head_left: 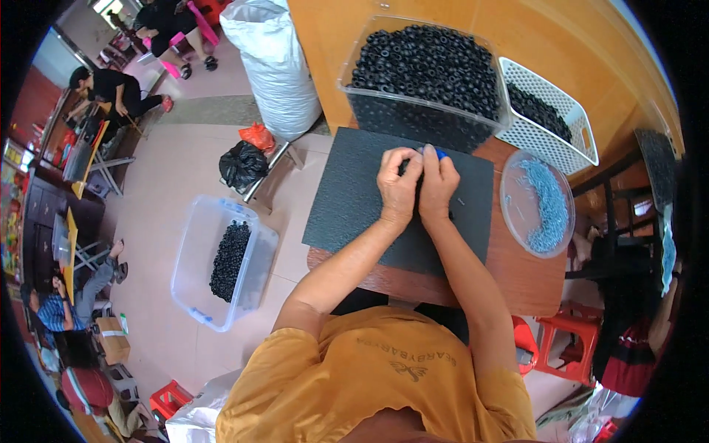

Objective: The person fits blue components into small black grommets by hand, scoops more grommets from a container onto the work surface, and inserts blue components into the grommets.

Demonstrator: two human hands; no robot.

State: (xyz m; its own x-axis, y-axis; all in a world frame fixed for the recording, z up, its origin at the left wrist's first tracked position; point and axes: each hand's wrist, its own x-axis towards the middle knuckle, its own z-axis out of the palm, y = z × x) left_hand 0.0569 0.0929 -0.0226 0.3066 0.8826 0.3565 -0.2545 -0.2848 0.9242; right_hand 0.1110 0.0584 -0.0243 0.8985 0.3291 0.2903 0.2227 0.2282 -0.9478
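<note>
Hands together over middle of black textured mat (pixel 354 199), thumbs and fingertips pressed close. Left hand (pixel 399 184) pinched shut on small dark piece (pixel 405 167), only partly visible between the fingers. Right hand (pixel 439 182) closed around blue-tipped tool (pixel 439 153), blue end poking out above the knuckles. Exact contact between piece and tool hidden by the fingers, so cannot tell how they meet.

Judged from this grip: best done low over the mat, wrists steady, piece held square by the left fingertips while the right presses straight rather than at a slant. Small part likely to slip or roll if pinch loosens; mat's rough face good for catching it.

Outward from the hands: mat covering the near-left part of brown bench (pixel 517 273), reaching toward its far edge. Clear tub of black rings (pixel 432 66) at far edge, just beyond the mat, heaped nearly full. White perforated basket (pixel 550 136) just beside it toward far-right corner, more black parts inside. Round clear dish of pale blue pieces (pixel 538 203) at right edge, close to the right forearm, within easy reach.

On the floor, left of the bench: clear bin (pixel 193 258) with a smaller heap of black rings, well apart from the hands. Large white sack (pixel 273 59) standing near the bench's far-left corner.
</note>
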